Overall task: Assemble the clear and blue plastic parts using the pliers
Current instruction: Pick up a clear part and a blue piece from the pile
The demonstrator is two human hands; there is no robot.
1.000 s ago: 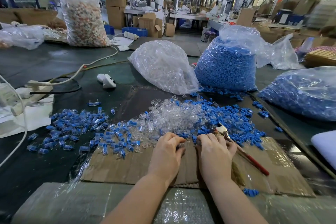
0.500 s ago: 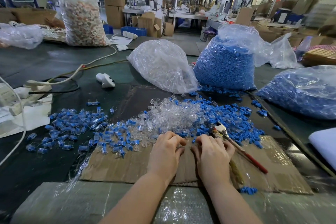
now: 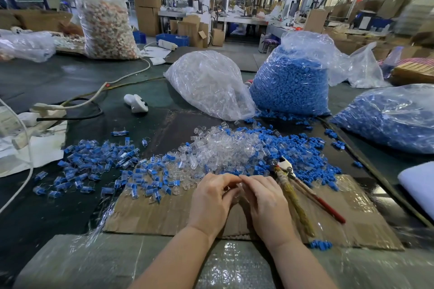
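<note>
**Fitting small parts by hand, pliers lying idle**

Meeting fingertip to fingertip over the flat brown cardboard sheet (image 3: 145, 216): left hand (image 3: 211, 199) and right hand (image 3: 267, 204), fingers curled inward and seemingly pinching something small and clear between them; too hidden to tell exactly what, or whether a blue piece is already seated.

Lying at twelve o'clock from the hands, just beyond the fingertips: the loose heap of small clear plastic shells (image 3: 220, 145), blending at two o'clock into scattered small blue plastic plugs (image 3: 305, 148). Spreading out at ten o'clock: a pile of finished-looking clear-and-blue pieces (image 3: 94, 159).

Resting at two o'clock, just beside the right hand and untouched: the metal-nosed pliers with one red grip and one cord-wrapped grip (image 3: 296, 185).

Judging the parts as very light, stiff, smooth and probably slippery, likely to crack or skitter off if squeezed hard; best taking each shell by its flat sides, leaving the open end free for the plug.

Crowding the far side at twelve to two o'clock: a tied clear bag of clear shells (image 3: 209, 82), two bulging bags of blue plugs (image 3: 291, 82), (image 3: 389, 119). Trailing at ten o'clock: a white cable (image 3: 126, 77) and a white handheld device (image 3: 136, 103), well apart from the work
</note>
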